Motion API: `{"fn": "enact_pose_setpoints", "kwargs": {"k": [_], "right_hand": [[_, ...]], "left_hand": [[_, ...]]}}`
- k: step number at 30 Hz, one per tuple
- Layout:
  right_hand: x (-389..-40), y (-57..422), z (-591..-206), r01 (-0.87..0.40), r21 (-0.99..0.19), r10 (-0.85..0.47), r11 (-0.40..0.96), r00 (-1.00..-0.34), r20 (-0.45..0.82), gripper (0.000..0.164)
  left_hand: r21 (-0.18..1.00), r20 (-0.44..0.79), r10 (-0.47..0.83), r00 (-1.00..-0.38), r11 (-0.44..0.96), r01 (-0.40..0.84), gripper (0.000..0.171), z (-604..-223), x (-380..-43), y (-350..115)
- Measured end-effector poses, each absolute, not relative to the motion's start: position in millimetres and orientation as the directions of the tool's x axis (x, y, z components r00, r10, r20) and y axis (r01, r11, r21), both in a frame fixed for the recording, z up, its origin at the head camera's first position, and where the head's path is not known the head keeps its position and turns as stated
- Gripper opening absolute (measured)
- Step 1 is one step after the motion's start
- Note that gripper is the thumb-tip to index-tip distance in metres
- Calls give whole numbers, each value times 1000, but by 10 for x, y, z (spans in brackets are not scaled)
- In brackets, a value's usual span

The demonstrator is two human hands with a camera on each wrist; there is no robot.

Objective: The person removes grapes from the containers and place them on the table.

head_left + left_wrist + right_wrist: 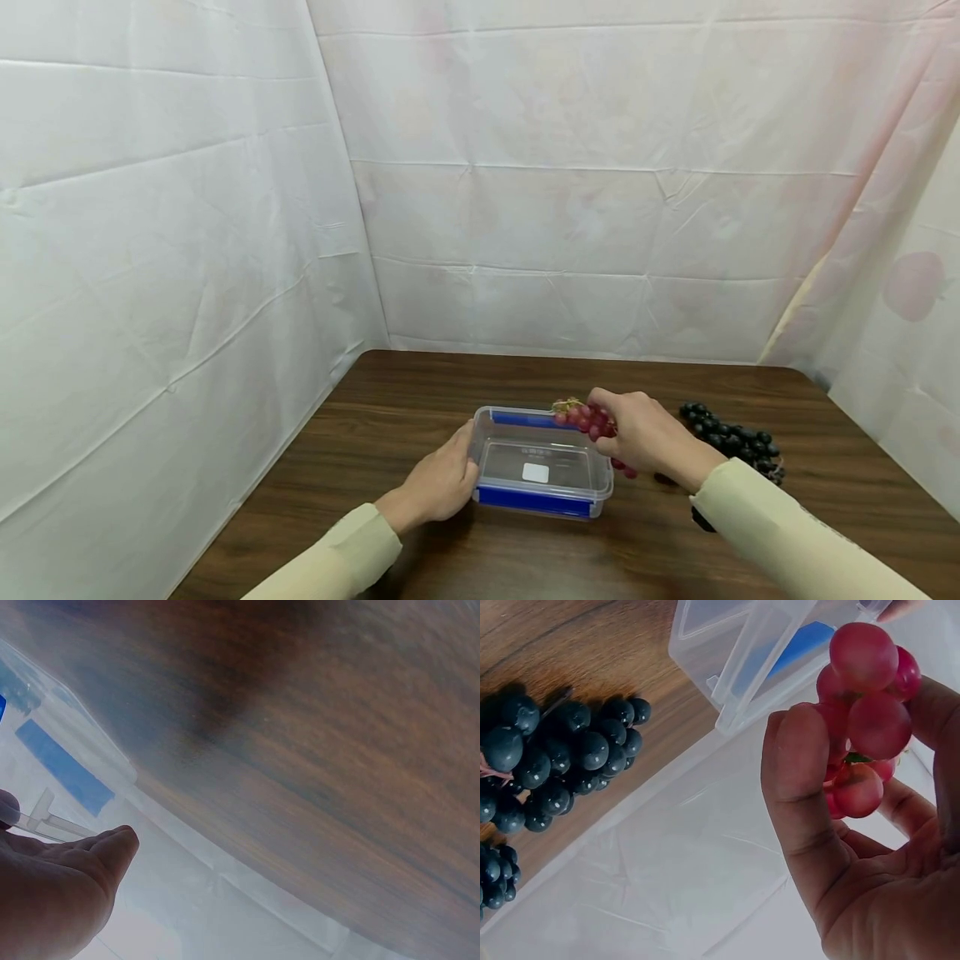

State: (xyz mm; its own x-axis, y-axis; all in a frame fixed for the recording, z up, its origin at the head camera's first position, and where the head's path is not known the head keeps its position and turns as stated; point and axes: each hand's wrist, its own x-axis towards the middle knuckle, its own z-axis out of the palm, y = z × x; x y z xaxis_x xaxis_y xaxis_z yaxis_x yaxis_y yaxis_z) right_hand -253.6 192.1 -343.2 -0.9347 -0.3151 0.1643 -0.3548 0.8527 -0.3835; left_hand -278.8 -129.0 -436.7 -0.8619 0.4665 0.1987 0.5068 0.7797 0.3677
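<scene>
My right hand holds a small bunch of red grapes at the right rim of a clear plastic box. In the right wrist view, the thumb and fingers are curved around these red grapes. The lidless box has blue strips on its front and back sides and a white label on its bottom. My left hand rests against the box's left wall, fingers extended along it. The left wrist view shows that hand close to the clear rim, with part of it cut off by the frame.
Black grapes lie on the brown wooden table, right of the box and beyond the right forearm. In the right wrist view, the black grapes show more closely. White sheeting surrounds the table at the back and sides.
</scene>
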Motion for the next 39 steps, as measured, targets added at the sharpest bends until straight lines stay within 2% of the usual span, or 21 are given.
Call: {"fn": "enact_pose_setpoints", "kwargs": {"k": [31, 39], "right_hand": [[-2344, 2286, -3533, -297, -353, -265, 887, -954, 137, 29], [-2330, 2352, -3577, -277, -375, -252, 885, -961, 116, 27]], "left_hand": [[375, 191, 464, -865, 780, 501, 65, -4380, -2797, -1294], [372, 198, 469, -861, 777, 508, 66, -4380, -2798, -1293]]}}
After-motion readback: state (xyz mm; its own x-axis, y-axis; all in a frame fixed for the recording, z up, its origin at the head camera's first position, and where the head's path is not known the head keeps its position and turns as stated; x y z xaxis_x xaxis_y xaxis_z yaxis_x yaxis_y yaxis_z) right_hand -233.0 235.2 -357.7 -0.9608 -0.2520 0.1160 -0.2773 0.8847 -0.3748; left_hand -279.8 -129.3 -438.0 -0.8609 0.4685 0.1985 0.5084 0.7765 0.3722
